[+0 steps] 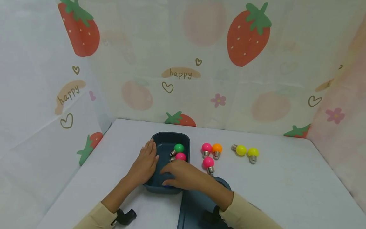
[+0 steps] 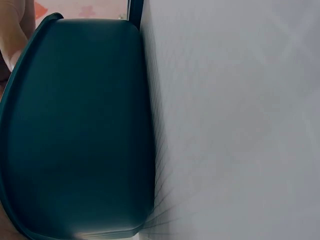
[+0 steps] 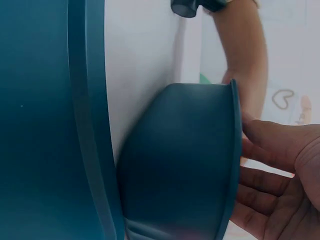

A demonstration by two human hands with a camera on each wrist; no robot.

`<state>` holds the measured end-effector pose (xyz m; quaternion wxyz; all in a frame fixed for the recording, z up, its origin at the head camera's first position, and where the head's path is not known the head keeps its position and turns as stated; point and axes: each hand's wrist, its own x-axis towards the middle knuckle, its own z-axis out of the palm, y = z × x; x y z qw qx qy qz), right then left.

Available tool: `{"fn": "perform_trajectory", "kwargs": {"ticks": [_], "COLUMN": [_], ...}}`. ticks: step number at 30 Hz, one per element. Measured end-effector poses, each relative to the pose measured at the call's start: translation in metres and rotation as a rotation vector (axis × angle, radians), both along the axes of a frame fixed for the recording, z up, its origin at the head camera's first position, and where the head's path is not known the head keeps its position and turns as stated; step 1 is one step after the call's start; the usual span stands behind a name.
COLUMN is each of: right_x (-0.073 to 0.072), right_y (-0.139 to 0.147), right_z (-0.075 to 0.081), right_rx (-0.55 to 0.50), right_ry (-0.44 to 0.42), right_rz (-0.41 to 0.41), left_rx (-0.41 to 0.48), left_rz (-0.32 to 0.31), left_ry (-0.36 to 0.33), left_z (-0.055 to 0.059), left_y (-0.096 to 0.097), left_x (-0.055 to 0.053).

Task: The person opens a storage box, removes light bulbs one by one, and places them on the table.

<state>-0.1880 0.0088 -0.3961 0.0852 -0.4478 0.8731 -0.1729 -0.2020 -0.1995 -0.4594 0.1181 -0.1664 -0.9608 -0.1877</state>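
Observation:
My left hand [image 1: 144, 164] lies with straight fingers along the left rim of a dark blue-green bin [image 1: 164, 136]. Inside the bin, a green light bulb [image 1: 179, 148] and a pink light bulb [image 1: 180, 156] lie side by side near the right wall. Reaching over the near right part of the bin is my right hand [image 1: 183, 174], thumb and fingers apart with a gap between them. A small patch of blue [image 1: 167, 186] shows below its thumb, mostly hidden. The right wrist view has the fingers [image 3: 260, 182] passing behind the bin's rim [image 3: 234, 150], their tips hidden.
Right of the bin lie two pink bulbs [image 1: 208, 163], an orange bulb [image 1: 217, 148] and two yellow bulbs [image 1: 253, 152] on the white table [image 1: 286, 184]. A flat blue-green tray or lid [image 1: 197, 203] lies at the front, under the right forearm. Printed cloth [image 1: 211, 73] hangs behind.

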Motion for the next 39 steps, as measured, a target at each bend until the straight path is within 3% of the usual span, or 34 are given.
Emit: {"fn": "perform_trajectory", "kwargs": {"ticks": [7,17,33,39], "right_x": [-0.004,-0.005,-0.009,-0.012], "right_y": [-0.006,-0.011,-0.01,-0.009], "right_z": [-0.007,-0.011,-0.011,-0.015], "right_rx": [0.024,0.053,0.212,0.17], "right_ry": [0.009,-0.01,0.046,0.07], "right_rz": [0.043,0.032,0.015,0.036], "left_rx": [0.014,0.01,0.013,0.022], "left_rz": [-0.011,-0.007,0.002,0.002], "left_ry": [0.004,0.01,0.015,0.001], "left_z": [0.002,0.001,0.001,0.003], "left_y": [0.002,0.001,0.001,0.001], "left_x": [0.0,0.0,0.0,0.002]}}
